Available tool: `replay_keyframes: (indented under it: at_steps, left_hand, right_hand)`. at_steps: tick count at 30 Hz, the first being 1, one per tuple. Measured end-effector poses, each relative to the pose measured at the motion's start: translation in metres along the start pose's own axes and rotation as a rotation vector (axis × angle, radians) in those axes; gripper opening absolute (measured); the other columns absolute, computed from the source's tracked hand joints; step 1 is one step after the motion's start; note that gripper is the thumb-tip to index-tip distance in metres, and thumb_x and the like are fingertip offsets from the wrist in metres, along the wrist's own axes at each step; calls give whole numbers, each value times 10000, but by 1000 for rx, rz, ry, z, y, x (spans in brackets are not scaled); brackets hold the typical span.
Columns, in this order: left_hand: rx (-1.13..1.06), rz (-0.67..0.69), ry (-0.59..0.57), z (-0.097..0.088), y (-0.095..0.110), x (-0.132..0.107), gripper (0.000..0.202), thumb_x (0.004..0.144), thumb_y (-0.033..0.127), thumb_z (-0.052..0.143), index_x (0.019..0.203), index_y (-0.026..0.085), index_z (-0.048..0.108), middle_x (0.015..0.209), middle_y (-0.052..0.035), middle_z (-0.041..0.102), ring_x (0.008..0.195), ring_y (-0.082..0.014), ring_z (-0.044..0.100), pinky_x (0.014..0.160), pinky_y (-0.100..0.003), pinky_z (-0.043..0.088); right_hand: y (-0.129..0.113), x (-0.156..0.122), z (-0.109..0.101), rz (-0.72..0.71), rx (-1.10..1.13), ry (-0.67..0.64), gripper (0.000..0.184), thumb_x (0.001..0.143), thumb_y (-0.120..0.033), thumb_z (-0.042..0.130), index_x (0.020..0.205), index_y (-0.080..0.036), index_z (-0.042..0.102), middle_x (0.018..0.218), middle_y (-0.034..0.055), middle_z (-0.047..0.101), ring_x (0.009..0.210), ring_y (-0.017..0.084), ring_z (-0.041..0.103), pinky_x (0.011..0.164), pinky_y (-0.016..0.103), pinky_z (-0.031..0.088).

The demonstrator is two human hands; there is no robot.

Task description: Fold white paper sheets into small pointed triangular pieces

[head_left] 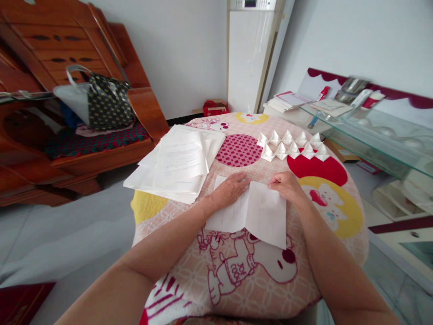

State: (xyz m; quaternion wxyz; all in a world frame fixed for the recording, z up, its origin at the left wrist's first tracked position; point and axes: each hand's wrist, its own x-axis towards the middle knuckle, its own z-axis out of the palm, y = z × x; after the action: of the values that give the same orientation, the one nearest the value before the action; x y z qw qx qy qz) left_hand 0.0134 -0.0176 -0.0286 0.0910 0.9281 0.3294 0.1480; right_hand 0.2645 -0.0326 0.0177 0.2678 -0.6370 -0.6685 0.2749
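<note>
A white sheet of paper (265,216) with a crease down its middle lies in front of me, its right half slightly raised. My left hand (232,187) rests flat on the left half, fingers stretched toward the crease. At the top edge of the right half, my right hand (284,184) pinches the paper between thumb and fingers. Beyond it, two rows of small folded paper boats (280,150) stand on the table. A stack of printed sheets (179,167) lies to the left of my left hand.
A patterned cloth (270,298) covers the round table. On the right is a glass shelf (372,135) with papers and containers. A wooden bench (111,158) on the left holds a dark patterned bag (110,101). A white standing cabinet unit (248,58) is at the back.
</note>
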Motion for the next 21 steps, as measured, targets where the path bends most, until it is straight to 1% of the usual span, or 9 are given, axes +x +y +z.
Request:
replay_keyframes:
  at_steps: [7, 10, 12, 15, 18, 21]
  left_hand:
    - [86, 34, -43, 0, 0, 1, 409, 1028, 116, 420, 1394, 188, 588, 1453, -80, 637, 1520, -236, 407, 1283, -447, 309]
    - [86, 36, -46, -2, 1, 0, 395, 1045, 147, 394, 1393, 142, 582, 1443, -110, 640, 1510, -247, 419, 1273, -446, 327]
    - [63, 7, -2, -4, 3, -1, 405, 1056, 197, 400, 1423, 113, 550, 1469, -143, 613, 1486, -250, 452, 1255, -431, 359]
    - [44, -55, 84, -7, 6, -3, 439, 1050, 258, 447, 1463, 120, 499, 1510, -164, 571, 1439, -250, 504, 1215, -417, 416]
    - [56, -67, 105, -10, 8, -3, 413, 1025, 257, 500, 1407, 107, 539, 1465, -174, 597, 1392, -265, 543, 1180, -416, 454]
    - [84, -36, 113, -12, 8, -2, 351, 1005, 238, 527, 1322, 107, 603, 1408, -176, 625, 1332, -270, 579, 1152, -423, 478]
  right_hand:
    - [-3, -1, 0, -7, 1, -24, 91, 612, -183, 669, 535, -179, 717, 517, 9, 645, 561, 164, 571, 562, 270, 376]
    - [0, 0, 0, 16, 20, -20, 82, 606, -205, 679, 539, -177, 717, 518, 11, 645, 562, 165, 573, 555, 266, 381]
    - [2, 1, 0, 57, 71, -19, 84, 604, -250, 704, 574, -176, 732, 534, 8, 656, 556, 165, 570, 537, 262, 382]
    - [6, 2, -3, 155, 197, 22, 179, 600, -338, 743, 665, -173, 757, 576, 5, 679, 538, 163, 565, 515, 261, 391]
    - [8, -2, -6, 228, 309, 63, 246, 594, -393, 759, 691, -168, 741, 581, 11, 671, 525, 162, 557, 506, 270, 395]
    - [10, -10, -8, 251, 347, 65, 268, 601, -435, 765, 626, -182, 683, 530, 5, 614, 495, 158, 524, 479, 277, 372]
